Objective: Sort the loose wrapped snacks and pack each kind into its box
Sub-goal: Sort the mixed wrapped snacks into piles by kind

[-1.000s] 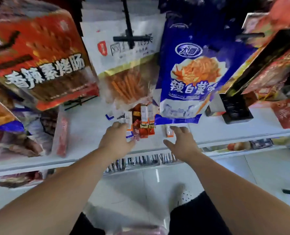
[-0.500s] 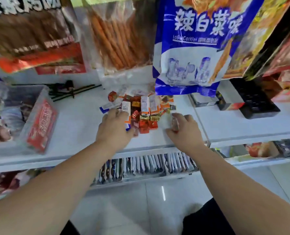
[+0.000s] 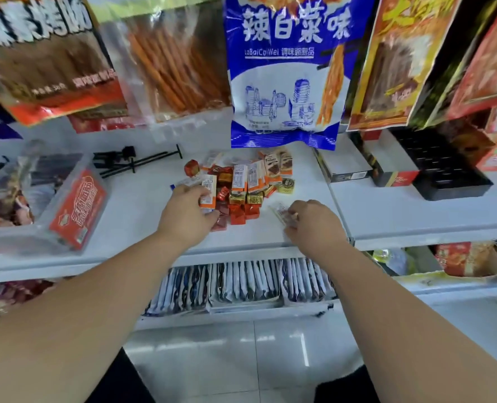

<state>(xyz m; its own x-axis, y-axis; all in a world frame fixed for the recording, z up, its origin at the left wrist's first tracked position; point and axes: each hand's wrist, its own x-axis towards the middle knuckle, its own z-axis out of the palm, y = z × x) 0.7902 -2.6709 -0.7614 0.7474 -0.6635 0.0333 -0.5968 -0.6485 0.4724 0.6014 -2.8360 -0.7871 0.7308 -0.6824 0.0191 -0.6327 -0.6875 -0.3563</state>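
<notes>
Fingers of the left hand curl over an orange-and-white bar at the near left edge of the pile of wrapped snacks, gripping it. The right hand sits just right of the pile, its fingers pinching a clear-wrapped snack low against the white shelf. The pile mixes upright orange-and-white bars with small red and gold cubes and lies mid-shelf, below a hanging blue bag. Right of the pile stands an open box, then a black tray. Well to the left is a clear tub with a red label, with black hooks lying behind it. Rows of white packets fill the shelf beneath.
</notes>
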